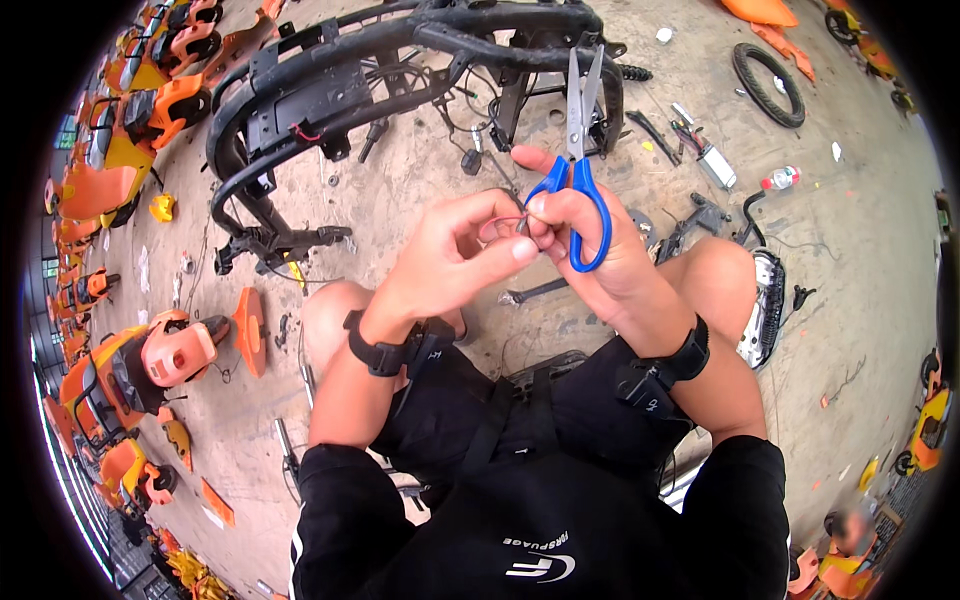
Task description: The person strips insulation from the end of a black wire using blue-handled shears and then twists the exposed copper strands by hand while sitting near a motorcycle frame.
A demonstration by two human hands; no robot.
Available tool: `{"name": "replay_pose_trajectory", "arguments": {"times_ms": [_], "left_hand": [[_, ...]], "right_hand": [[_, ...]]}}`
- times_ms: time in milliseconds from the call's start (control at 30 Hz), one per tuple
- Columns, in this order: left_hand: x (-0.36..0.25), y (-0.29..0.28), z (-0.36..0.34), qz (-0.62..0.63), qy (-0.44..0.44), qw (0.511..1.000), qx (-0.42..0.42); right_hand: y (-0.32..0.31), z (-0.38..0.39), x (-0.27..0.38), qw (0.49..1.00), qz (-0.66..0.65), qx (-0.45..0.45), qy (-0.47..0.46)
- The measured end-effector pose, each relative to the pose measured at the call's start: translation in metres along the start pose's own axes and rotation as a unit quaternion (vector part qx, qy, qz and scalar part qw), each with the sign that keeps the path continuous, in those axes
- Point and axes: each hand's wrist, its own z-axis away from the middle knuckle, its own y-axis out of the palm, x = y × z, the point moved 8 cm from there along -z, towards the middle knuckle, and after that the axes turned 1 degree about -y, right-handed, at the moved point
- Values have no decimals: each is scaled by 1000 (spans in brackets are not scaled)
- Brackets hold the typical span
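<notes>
My left hand [440, 250] is closed in a pinch on a thin red wire [497, 222], which loops between its thumb and fingers. Around the blue handles of a pair of scissors [576, 145] my right hand [615, 250] is closed. The blades point up and away from me, slightly parted. Thumb and fingertips of the right hand meet the left fingertips at the wire's end, so the tip there is mostly hidden. Just beyond both hands stands a black metal vehicle frame [275, 125], with loose cables hanging from it.
A tyre [768, 86], a silver box with wires [715, 166] and a bottle with a red label [781, 178] lie on the concrete floor to the right. Orange scooters and body panels [178, 348] crowd the left. Another person [848, 530] is at the lower right.
</notes>
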Motion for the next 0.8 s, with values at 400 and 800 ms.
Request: {"name": "replay_pose_trajectory", "arguments": {"times_ms": [400,800], "left_hand": [[5,-29,6,-80,-11,985,-151],[1,-40,9,-138,0,968,-210]], "right_hand": [[-16,-3,13,988,137,-63,-20],[-301,-28,-116,611,702,-336,142]]}}
